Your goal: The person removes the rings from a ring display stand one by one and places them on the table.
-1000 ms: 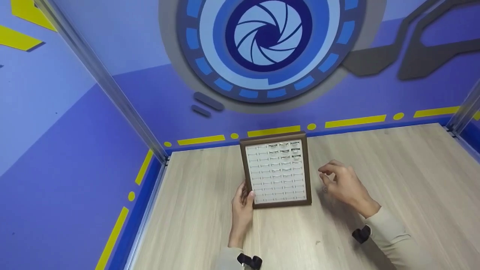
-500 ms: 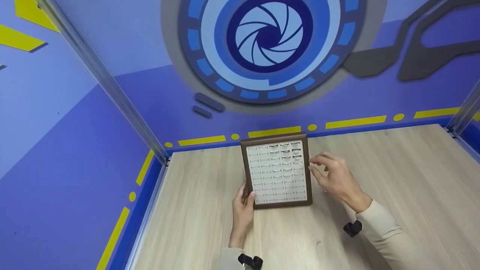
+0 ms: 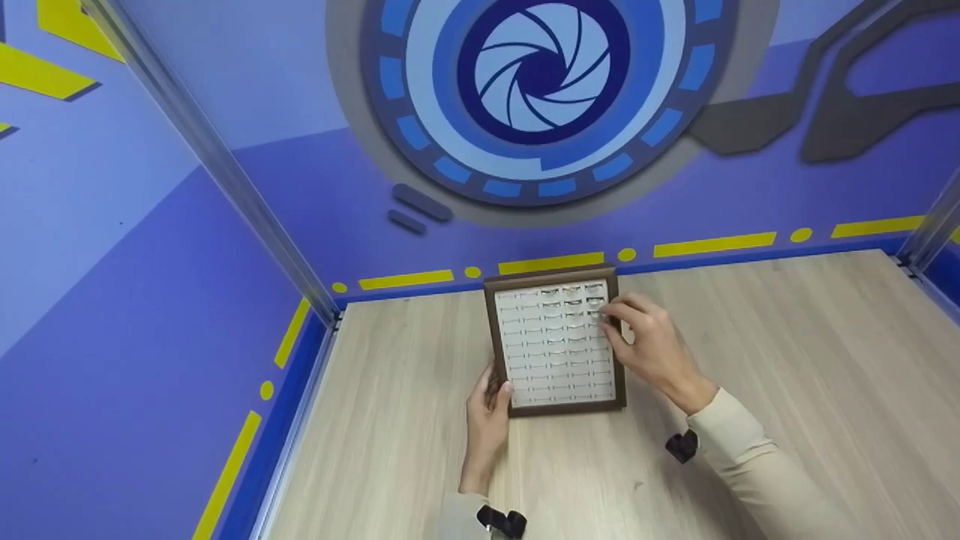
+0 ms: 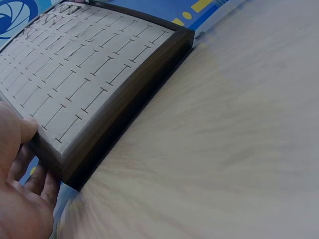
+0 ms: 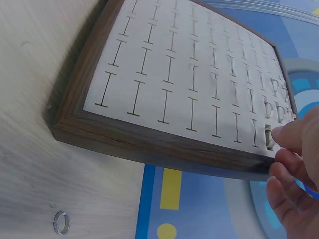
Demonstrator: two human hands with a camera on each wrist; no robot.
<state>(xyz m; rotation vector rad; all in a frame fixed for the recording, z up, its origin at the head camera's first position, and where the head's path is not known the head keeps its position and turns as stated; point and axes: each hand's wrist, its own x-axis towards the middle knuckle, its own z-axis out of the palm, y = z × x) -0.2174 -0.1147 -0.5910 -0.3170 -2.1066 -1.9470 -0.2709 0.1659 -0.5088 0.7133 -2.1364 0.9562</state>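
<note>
A brown wooden ring display frame (image 3: 619, 367) with a white slotted pad (image 4: 104, 59) stands tilted back on the table. My left hand (image 3: 487, 420) grips its lower left side, thumb on the front edge and fingers behind. My right hand (image 3: 656, 352) is at the upper right of the pad, where thumb and forefinger pinch a ring (image 5: 269, 138) sitting in a slot of the right-hand column. Several more rings (image 3: 572, 302) sit in the upper right slots. Many slots on the left and bottom hold nothing.
A loose silver ring (image 5: 62, 222) lies on the wood-grain table (image 3: 390, 420) right of the frame, hidden behind my right hand in the head view. A blue printed wall (image 3: 300, 202) rises close behind the frame, and another panel (image 3: 112, 337) stands at left.
My right hand has moved left and up from beside the frame to a ring in the pad's right-hand column. The left hand and frame have stayed in place.
</note>
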